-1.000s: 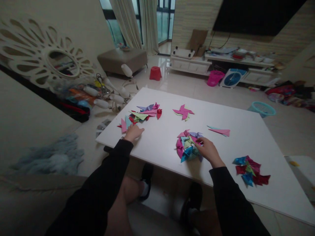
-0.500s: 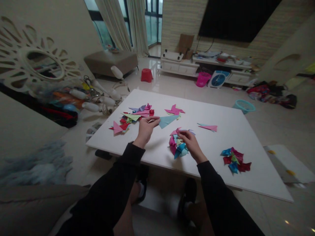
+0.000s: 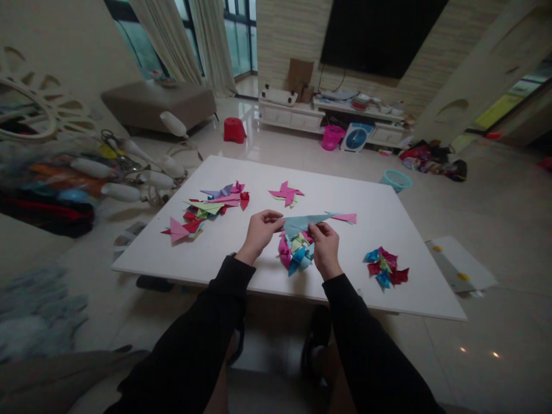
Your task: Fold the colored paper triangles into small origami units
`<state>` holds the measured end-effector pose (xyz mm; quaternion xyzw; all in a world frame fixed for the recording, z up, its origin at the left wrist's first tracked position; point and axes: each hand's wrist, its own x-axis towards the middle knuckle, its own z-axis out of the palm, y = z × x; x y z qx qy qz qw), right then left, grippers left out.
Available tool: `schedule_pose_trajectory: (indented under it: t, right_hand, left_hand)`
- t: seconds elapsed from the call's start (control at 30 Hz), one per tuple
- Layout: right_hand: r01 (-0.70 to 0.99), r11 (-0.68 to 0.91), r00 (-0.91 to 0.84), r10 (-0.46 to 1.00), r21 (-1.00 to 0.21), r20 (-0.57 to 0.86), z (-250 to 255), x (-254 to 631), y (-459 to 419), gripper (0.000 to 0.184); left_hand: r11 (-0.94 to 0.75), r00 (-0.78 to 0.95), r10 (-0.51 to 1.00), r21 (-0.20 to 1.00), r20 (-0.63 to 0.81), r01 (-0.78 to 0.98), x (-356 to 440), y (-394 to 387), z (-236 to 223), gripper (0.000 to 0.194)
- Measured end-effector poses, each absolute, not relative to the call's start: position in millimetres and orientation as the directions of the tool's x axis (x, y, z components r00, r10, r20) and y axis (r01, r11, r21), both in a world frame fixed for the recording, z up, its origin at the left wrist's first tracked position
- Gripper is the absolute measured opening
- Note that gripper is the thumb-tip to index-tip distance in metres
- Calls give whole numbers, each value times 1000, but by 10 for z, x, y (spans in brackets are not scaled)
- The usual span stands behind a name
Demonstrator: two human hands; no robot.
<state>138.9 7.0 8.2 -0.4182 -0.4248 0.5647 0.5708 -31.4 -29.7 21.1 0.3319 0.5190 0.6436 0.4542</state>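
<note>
Between my two hands a light blue paper plane [image 3: 302, 223] is held above the table. My left hand [image 3: 261, 230] pinches its left end, and my right hand [image 3: 324, 244] grips its lower edge. Below it lies a cluster of folded paper pieces [image 3: 296, 260] in pink, blue and green, partly covered by the plane and my right hand. Behind the plane's tip rests a pink paper plane [image 3: 346, 218]. Farther back is a pink and green paper pinwheel [image 3: 286, 194]. A mixed pile of folded paper [image 3: 213, 201] sits at the left.
The white table [image 3: 241, 261] also bears a red and blue folded-paper cluster [image 3: 385, 268] at its right. On the floor beyond stand a red stool [image 3: 234, 130], a pink bin [image 3: 332, 138] and a turquoise basket [image 3: 397, 180]. A lamp with white shades [image 3: 155, 179] is off the left edge.
My left hand took the light blue paper plane from the left pile and brought it right, over the central cluster. My right hand left that cluster and now grips the plane too. The view turned right.
</note>
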Motion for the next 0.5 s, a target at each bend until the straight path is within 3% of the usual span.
schedule_pose_trajectory:
  t: [0.3, 0.37, 0.5]
  right_hand:
    - [-254, 36, 119, 993, -967, 6, -18, 1381, 341, 28]
    - [-238, 28, 146, 989, -971, -7, -21, 1379, 383, 27]
    - [-181, 3, 117, 993, -983, -19, -23, 1383, 404, 26]
  left_hand:
    - [-11, -321, 945, 981, -53, -195, -333, 30, 162, 20]
    - [-28, -382, 924, 997, -3, -77, -322, 64, 156, 14]
    - [-154, -404, 867, 928, 292, 340, -226, 8, 222, 14]
